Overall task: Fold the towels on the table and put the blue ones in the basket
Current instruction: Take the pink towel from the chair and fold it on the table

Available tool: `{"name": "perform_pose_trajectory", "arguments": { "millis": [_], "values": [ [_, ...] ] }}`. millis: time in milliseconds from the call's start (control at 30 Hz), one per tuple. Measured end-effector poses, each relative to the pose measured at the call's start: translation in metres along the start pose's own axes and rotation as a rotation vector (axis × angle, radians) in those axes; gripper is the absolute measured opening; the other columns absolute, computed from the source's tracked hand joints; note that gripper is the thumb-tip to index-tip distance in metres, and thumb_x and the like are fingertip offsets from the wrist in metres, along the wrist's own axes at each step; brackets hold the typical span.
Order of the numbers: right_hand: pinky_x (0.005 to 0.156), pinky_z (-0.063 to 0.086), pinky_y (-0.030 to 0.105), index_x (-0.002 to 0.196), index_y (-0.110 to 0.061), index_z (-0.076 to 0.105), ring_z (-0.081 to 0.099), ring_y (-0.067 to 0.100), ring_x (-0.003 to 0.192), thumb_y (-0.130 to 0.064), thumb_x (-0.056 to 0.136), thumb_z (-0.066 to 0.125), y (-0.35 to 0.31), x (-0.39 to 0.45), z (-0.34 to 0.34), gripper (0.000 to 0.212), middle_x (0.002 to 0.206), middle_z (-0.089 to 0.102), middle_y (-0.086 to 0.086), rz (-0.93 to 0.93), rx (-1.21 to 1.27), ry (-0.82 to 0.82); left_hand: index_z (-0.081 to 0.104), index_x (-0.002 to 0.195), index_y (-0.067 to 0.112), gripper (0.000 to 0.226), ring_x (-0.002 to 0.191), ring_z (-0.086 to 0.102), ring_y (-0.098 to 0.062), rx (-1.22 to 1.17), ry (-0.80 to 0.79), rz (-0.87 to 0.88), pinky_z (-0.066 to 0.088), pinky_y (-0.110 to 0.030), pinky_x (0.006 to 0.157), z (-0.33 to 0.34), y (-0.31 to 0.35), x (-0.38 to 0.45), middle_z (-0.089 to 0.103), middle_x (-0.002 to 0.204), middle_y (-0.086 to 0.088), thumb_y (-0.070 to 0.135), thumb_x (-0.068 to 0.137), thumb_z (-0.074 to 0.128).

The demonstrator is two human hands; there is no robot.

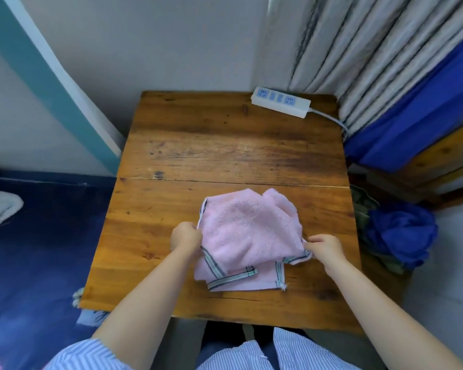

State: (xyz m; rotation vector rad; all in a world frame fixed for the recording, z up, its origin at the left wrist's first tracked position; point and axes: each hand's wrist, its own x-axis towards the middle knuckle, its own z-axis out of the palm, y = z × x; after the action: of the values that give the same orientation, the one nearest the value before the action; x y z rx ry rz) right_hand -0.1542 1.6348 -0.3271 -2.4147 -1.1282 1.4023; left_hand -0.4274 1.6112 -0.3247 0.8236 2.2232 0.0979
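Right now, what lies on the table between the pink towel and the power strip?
Nothing: in the head view, only bare table separates the pink towel from the power strip.

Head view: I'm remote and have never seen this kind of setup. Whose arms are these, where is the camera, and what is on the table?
No robot here: a person wears the camera on the head, looking down at their own bare arms. The left hand and right hand each pinch an edge of a pink towel, partly folded on a wooden table. A white power strip lies at the far edge. Crumpled blue cloth sits beside the table at right; I cannot tell whether it is in a basket.
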Motion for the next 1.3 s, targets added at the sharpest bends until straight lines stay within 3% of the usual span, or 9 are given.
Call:
{"name": "perform_pose_trajectory", "arguments": {
  "millis": [100, 167, 467, 667, 833, 967, 1033, 1200, 1300],
  "values": [
    [0.088, 0.052, 0.037, 0.089, -0.004, 0.066, 0.059, 0.027, 0.094, -0.011, 0.082, 0.064, -0.002, -0.003, -0.007, 0.01, 0.103, 0.065, 0.015, 0.071, 0.054, -0.02, 0.062, 0.077, 0.009, 0.019, 0.069, 0.055, -0.03, -0.212, -0.116, -0.031, 0.039, -0.031, 0.057, -0.01, -0.009, 0.007, 0.064, 0.078, -0.019, -0.001, 0.084, 0.047],
    [0.082, 0.051, 0.034, 0.084, -0.008, 0.064, 0.058, 0.026, 0.093, -0.01, 0.085, 0.062, -0.001, -0.006, -0.009, 0.003, 0.099, 0.064, 0.013, 0.012, 0.136, 0.017, 0.057, 0.066, 0.009, 0.028, 0.06, 0.044, -0.023, -0.275, -0.193, -0.068, 0.028, -0.024, 0.051, -0.018, -0.013, 0.012, 0.052, 0.062, -0.012, -0.007, 0.083, 0.041],
    [0.072, 0.051, 0.032, 0.093, -0.004, 0.064, 0.059, 0.024, 0.086, -0.008, 0.089, 0.054, -0.005, -0.013, -0.014, 0.012, 0.1, 0.064, 0.016, -0.089, 0.223, 0.154, 0.049, 0.059, 0.01, 0.031, 0.05, 0.025, -0.017, -0.313, -0.26, 0.027, 0.024, -0.024, 0.047, -0.038, 0.002, 0.016, 0.036, 0.058, -0.006, 0.014, 0.09, 0.056],
    [0.072, 0.045, 0.031, 0.095, -0.002, 0.065, 0.054, 0.024, 0.085, -0.008, 0.087, 0.056, -0.095, -0.007, -0.039, 0.014, 0.103, 0.065, 0.019, -0.316, 0.3, 0.246, 0.052, 0.058, 0.009, 0.033, 0.049, 0.032, -0.016, -0.571, -0.168, 0.131, 0.027, -0.019, 0.043, -0.079, 0.055, 0.016, 0.041, 0.057, -0.007, 0.006, 0.091, 0.052],
    [0.085, 0.048, 0.041, 0.099, 0.002, 0.065, 0.059, 0.031, 0.093, -0.01, 0.089, 0.054, -0.204, -0.015, -0.077, 0.02, 0.104, 0.066, 0.021, -0.641, 0.341, 0.396, 0.055, 0.068, 0.015, 0.026, 0.055, 0.046, -0.012, -1.016, 0.022, 0.354, 0.042, -0.018, 0.051, -0.146, 0.129, 0.007, 0.053, 0.06, -0.003, 0.005, 0.092, 0.051],
    [0.076, 0.042, 0.031, 0.099, 0.003, 0.064, 0.059, 0.034, 0.096, -0.01, 0.09, 0.05, -0.271, -0.04, -0.112, 0.021, 0.101, 0.066, 0.023, -0.852, 0.394, 0.58, 0.051, 0.07, 0.018, 0.029, 0.039, 0.048, 0.001, -1.419, 0.214, 0.467, 0.042, -0.015, 0.048, -0.207, 0.165, -0.013, 0.055, 0.039, 0.012, 0.004, 0.095, 0.045],
    [0.071, 0.039, 0.026, 0.104, -0.001, 0.061, 0.058, 0.031, 0.096, -0.014, 0.093, 0.046, -0.291, -0.049, -0.125, 0.022, 0.104, 0.065, 0.02, -0.903, 0.366, 0.618, 0.052, 0.077, 0.016, 0.024, 0.044, 0.049, 0.002, -1.519, 0.289, 0.471, 0.042, -0.013, 0.05, -0.229, 0.174, -0.02, 0.055, 0.055, 0.008, 0.005, 0.096, 0.042],
    [0.065, 0.034, 0.025, 0.106, -0.001, 0.057, 0.058, 0.031, 0.094, -0.014, 0.095, 0.042, -0.313, -0.064, -0.138, 0.023, 0.104, 0.065, 0.02, -0.988, 0.185, 0.718, 0.053, 0.095, 0.014, 0.011, 0.08, 0.049, -0.012, -1.415, 0.558, 0.435, 0.046, -0.016, 0.068, -0.251, 0.162, -0.018, 0.054, 0.09, -0.003, 0.01, 0.096, 0.042],
    [0.07, 0.04, 0.032, 0.102, 0.003, 0.058, 0.057, 0.035, 0.096, -0.01, 0.093, 0.043, -0.298, -0.056, -0.126, 0.022, 0.105, 0.063, 0.022, -0.91, 0.158, 0.698, 0.059, 0.094, 0.009, 0.014, 0.084, 0.048, -0.015, -1.151, 0.61, 0.415, 0.042, -0.02, 0.065, -0.243, 0.144, -0.006, 0.055, 0.085, -0.003, 0.011, 0.093, 0.046]
  ]
}}
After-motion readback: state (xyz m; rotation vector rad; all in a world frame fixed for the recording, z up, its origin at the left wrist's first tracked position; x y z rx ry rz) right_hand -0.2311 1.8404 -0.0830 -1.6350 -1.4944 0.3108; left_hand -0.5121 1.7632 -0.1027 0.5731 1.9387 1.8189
